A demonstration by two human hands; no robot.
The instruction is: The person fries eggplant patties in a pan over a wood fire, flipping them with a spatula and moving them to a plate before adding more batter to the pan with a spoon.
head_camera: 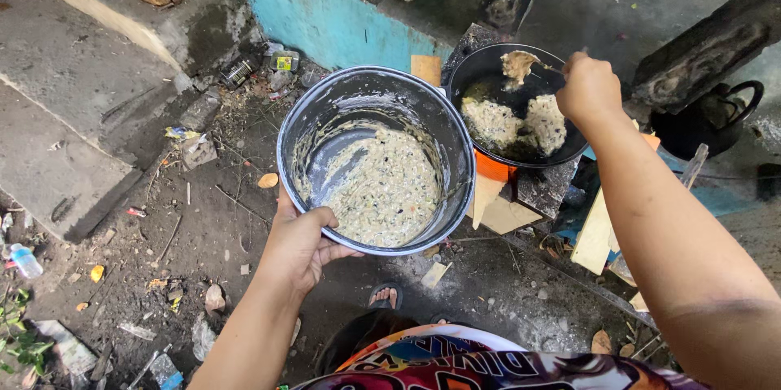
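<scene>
Littered dirt ground point(203, 235) | left hand point(299, 245) gripped bowl point(301, 126) rim at centre, batter point(382, 191) near pan point(480, 73) | right hand point(587, 87) clasped spoon point(521, 65), upper right, dropping batter.

Bare ground, litter, dark kettle

Dirt ground point(203, 227), strewn with scraps and pebbles. Clear plastic bottle point(24, 261) near its left edge. Turquoise wall point(325, 20) along the top. Black kettle point(708, 122) at right, beside a dark charred beam point(708, 44). Pale wood offcuts point(594, 235) lie right of centre. Sandalled foot point(384, 296) near the bottom.
</scene>
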